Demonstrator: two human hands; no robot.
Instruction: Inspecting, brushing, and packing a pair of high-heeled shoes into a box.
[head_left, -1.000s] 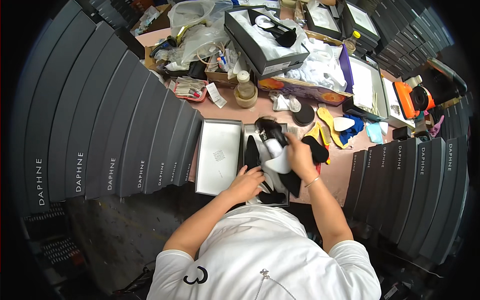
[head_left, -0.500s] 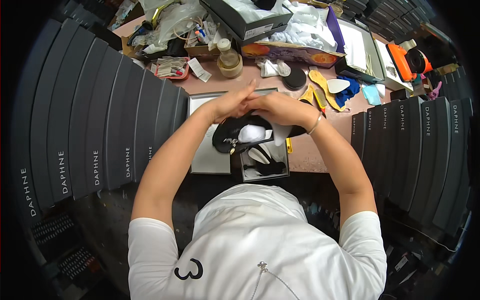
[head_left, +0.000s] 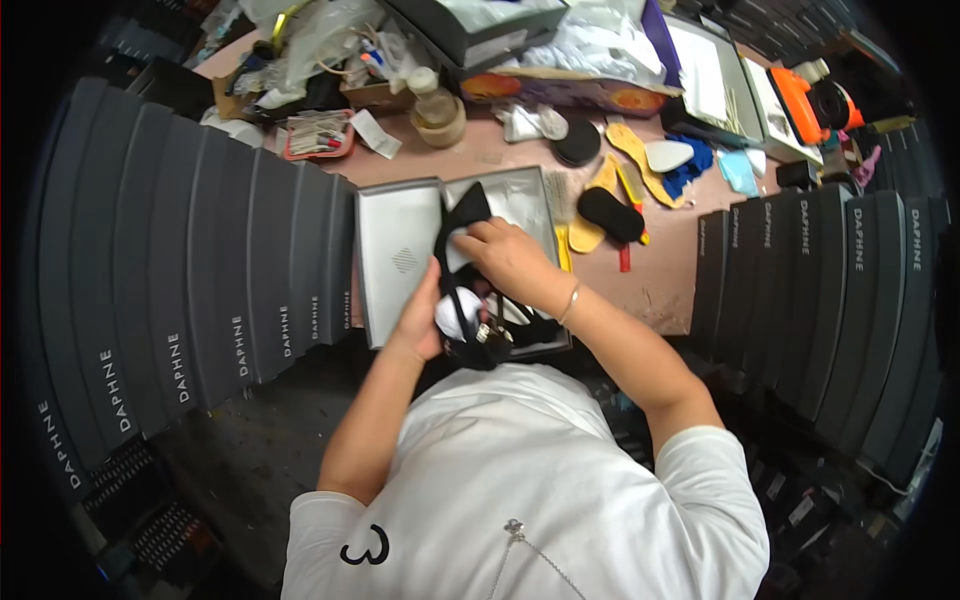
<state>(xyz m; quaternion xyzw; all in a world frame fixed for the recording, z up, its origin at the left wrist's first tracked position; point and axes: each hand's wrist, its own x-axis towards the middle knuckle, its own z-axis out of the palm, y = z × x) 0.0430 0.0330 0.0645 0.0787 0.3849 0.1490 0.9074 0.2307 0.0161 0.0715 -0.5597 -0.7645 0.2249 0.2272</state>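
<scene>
A black shoe (head_left: 450, 285), with a white wad (head_left: 458, 314) in its toe and a shiny ornament (head_left: 486, 333), is tilted over an open grey box (head_left: 545, 200). My left hand (head_left: 418, 318) grips its side, toe towards me. My right hand (head_left: 510, 260) reaches over the shoe's heel part, fingers curled at the white inside (head_left: 457, 252); whatever they pinch is hidden. Below, in the box, lies a second black shoe (head_left: 535, 328), partly covered by my right hand and the first shoe. The box's lid (head_left: 385, 225) lies on the left, white inside up.
Tall rows of dark boxes (head_left: 215, 270) (head_left: 830, 290) flank the table. Beside the open box lie a black oval pad (head_left: 611, 215), yellow insole shapes (head_left: 640, 160) and a brush (head_left: 628, 180). Behind stand a glass bottle (head_left: 437, 108), a black round lid (head_left: 576, 142) and an orange tape dispenser (head_left: 797, 105).
The shoe has come nearer to me and turned toe towards me. My hands, earlier together above it, are apart: left on its side, right at its inside. The black oval pad now shows fully.
</scene>
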